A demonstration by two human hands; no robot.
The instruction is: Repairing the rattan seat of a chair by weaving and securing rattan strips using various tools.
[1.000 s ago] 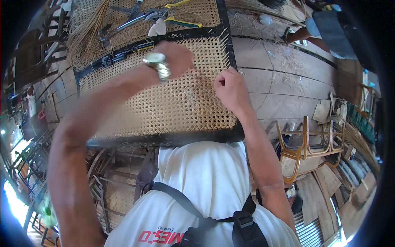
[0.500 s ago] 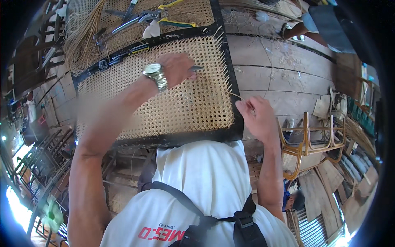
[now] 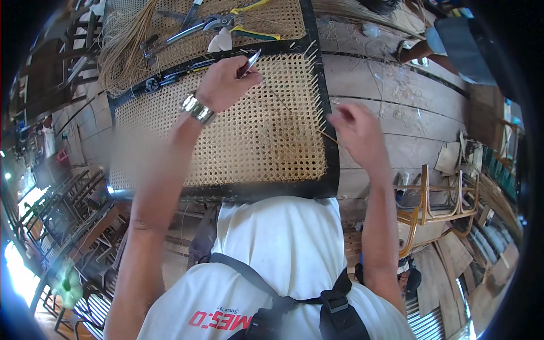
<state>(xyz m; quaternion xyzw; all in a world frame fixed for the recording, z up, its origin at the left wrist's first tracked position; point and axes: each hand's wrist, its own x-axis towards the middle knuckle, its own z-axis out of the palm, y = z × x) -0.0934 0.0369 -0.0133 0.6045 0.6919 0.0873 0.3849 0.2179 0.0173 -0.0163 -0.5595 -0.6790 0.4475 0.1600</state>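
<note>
In front of me lies a dark-framed panel of woven cane point(image 3: 226, 136), with short loose strand ends sticking out along its right side. My left hand point(image 3: 224, 82), a metal watch on its wrist, is closed around a small pointed blade point(image 3: 251, 63) above the far part of the weave. The blade's tip points up and to the right, off the cane. Just beyond the right edge of the frame, my right hand point(image 3: 358, 133) is loosely curled, with a gap between thumb and fingers. A thin cane strand point(image 3: 328, 137) runs over the edge beneath it.
Beyond the crossbar, a second cane section carries pruning shears point(image 3: 218, 22), yellow-handled cutters point(image 3: 255, 33), a white lump point(image 3: 220, 41) and a bundle of long strands point(image 3: 122, 54). A bent wooden chair frame point(image 3: 425, 204) stands at right. Another person's leg point(image 3: 416, 51) shows at far right.
My left hand has lifted up and away from the weave, turning the blade upward. My right hand has moved slightly farther off and now sits above the strand. The view has shifted a little.
</note>
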